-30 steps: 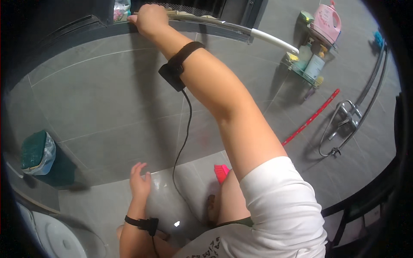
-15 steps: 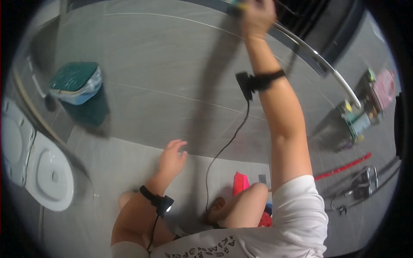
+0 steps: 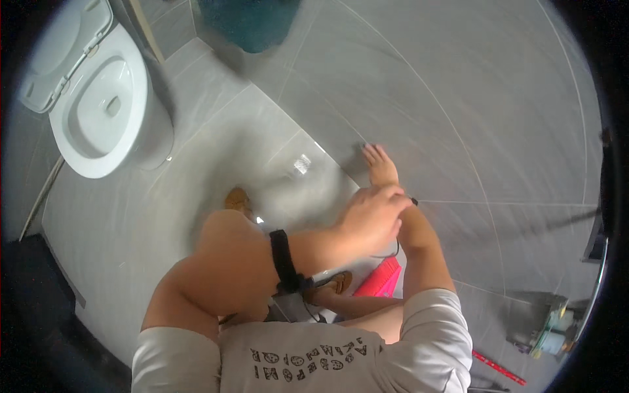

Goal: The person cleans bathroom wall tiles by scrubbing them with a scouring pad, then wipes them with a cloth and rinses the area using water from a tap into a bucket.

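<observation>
My left hand [image 3: 372, 219] reaches across to my right forearm. Its fingers are bent over the right wrist, where a small bit of a black strap [image 3: 413, 202] shows; the rest of that strap is covered. Beyond it, my right hand [image 3: 382, 168] has its fingers stretched out in front of the grey wall, with nothing seen in them. Another black strap [image 3: 283, 261] with a small device is round my left forearm. Below the hands lies a bright pink ribbed object [image 3: 380, 278], partly hidden by my right arm and leg.
A white toilet [image 3: 101, 118] with its lid raised stands at the far left. The bottom of a dark green bin [image 3: 252, 26] shows at the top. A small rack [image 3: 553, 334] with bottles hangs at the right, near a red strip [image 3: 501, 368]. My brown shoes [image 3: 239, 200] are on the tiled floor.
The view has swung down and leftward. My right hand has come down from the high rail, and the greenish-yellow thing it held is out of sight. My left hand has moved onto the right wrist.
</observation>
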The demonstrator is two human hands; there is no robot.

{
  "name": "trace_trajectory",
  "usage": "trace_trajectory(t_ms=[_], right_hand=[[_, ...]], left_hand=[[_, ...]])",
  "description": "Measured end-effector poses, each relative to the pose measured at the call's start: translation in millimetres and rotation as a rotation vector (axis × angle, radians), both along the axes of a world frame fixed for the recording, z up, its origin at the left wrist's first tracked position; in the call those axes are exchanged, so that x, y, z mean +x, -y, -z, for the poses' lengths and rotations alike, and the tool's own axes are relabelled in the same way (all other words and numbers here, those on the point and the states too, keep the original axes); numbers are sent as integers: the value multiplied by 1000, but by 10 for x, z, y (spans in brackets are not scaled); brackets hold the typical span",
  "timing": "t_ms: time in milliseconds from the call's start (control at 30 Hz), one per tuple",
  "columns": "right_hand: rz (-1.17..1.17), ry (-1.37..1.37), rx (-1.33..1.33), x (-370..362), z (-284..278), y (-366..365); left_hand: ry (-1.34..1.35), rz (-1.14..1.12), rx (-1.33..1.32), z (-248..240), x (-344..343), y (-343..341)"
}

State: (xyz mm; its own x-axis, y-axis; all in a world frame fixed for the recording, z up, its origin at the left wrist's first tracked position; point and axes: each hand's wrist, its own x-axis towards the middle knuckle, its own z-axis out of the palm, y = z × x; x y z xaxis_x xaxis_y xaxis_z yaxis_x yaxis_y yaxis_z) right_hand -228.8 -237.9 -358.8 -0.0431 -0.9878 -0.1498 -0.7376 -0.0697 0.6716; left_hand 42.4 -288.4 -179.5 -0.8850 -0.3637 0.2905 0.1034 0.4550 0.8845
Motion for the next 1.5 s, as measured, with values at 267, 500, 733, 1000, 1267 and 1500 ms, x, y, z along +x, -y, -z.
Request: trace_trajectory(t_ms=[267, 500, 733, 1000, 1267, 1500], right_hand=[[-210, 82, -841, 318, -2138, 1309], [-41, 262, -146, 92, -246, 527], [-302, -65, -1100, 6, -2485, 492], [-215, 99, -597, 194, -1529, 729], [-45, 76, -1005, -92, -2058, -404], [153, 79, -1299, -222, -1538, -1292]], left_hand=[[95, 11, -7, -193, 223, 160], [-47, -1, 1, -182, 78, 171], [-17, 4, 24, -201, 205, 169], [-51, 11, 32, -191, 217, 130], [-32, 38, 55, -246, 373, 251], [-28, 119, 75, -303, 269, 368]])
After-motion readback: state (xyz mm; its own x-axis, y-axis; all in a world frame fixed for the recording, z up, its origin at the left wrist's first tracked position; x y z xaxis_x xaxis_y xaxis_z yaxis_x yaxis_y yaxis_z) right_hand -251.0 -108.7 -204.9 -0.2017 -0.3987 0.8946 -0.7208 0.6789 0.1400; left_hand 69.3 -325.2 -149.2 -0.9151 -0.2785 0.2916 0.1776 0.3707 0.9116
